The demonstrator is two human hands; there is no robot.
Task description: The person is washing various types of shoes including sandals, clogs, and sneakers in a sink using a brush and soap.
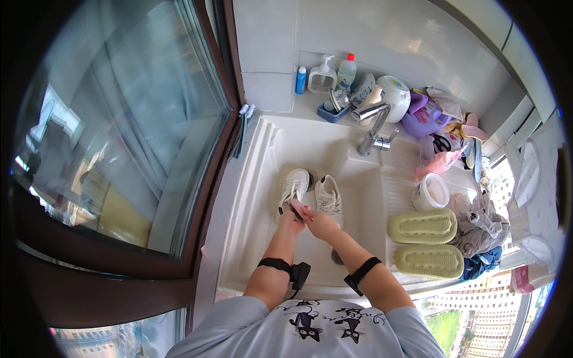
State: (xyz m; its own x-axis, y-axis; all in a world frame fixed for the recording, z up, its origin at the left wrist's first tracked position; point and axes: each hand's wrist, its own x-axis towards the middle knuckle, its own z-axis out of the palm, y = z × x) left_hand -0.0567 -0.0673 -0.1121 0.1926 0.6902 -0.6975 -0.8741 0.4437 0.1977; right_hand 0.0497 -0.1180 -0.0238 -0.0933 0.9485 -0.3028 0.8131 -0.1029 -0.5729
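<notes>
Two white lace-up sneakers lie in the basin of a white laundry sink [358, 197]. My left hand [292, 221] is at the heel end of the left sneaker [294, 184]; its fingers are partly hidden, so its hold cannot be told. Over it, my right hand [320, 221] grips a small pink brush [297, 208] with dark bristles, held near the left sneaker's opening. The right sneaker [329, 197] sits beside it, toe towards me, partly behind my right wrist.
A chrome faucet [374, 129] stands at the back of the sink. Bottles and a purple detergent jug [423, 118] line the ledge. Green slippers [423, 226], a white tub [430, 192] and crumpled clothes [481, 223] lie right. A brown-framed window [210, 179] borders the left.
</notes>
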